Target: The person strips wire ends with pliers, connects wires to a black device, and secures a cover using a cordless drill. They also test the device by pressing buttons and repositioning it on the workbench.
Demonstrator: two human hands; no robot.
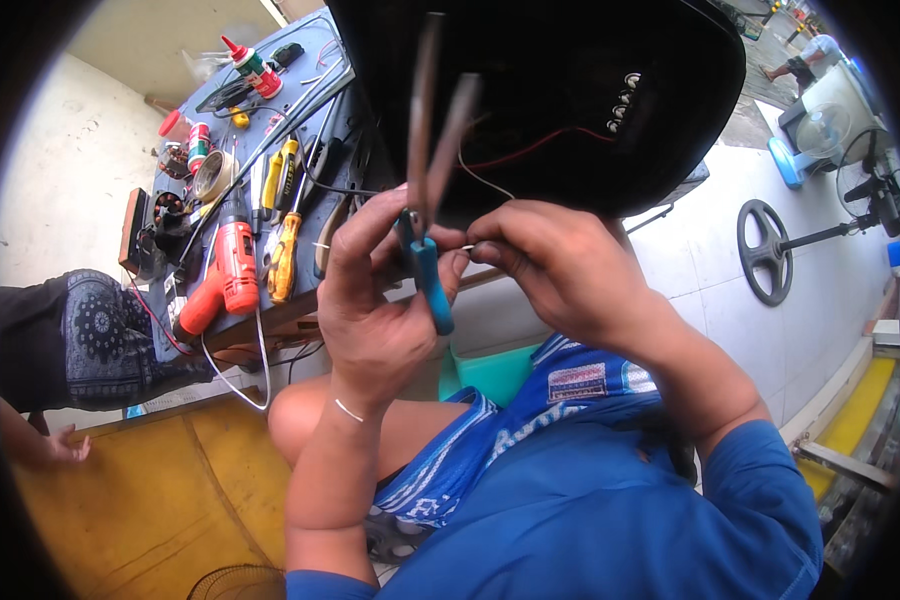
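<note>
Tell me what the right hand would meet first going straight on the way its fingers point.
The left hand: its fingertips lie just ahead of the right hand, a bit of wire between them. The scissors seem to come next, though depth is unclear.

Blue short-sleeved shirt [570,500] and brighter blue shorts [510,420] with white markings

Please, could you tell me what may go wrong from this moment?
1. The left hand holds scissors with parted blades in front of the black panel; a careless turn might scratch it.
2. The right hand pinches a thin white wire with only a short bit showing at the fingertips, so it could slip.
3. A white cable loop hangs below the table edge near a bare knee; it might catch.
</note>
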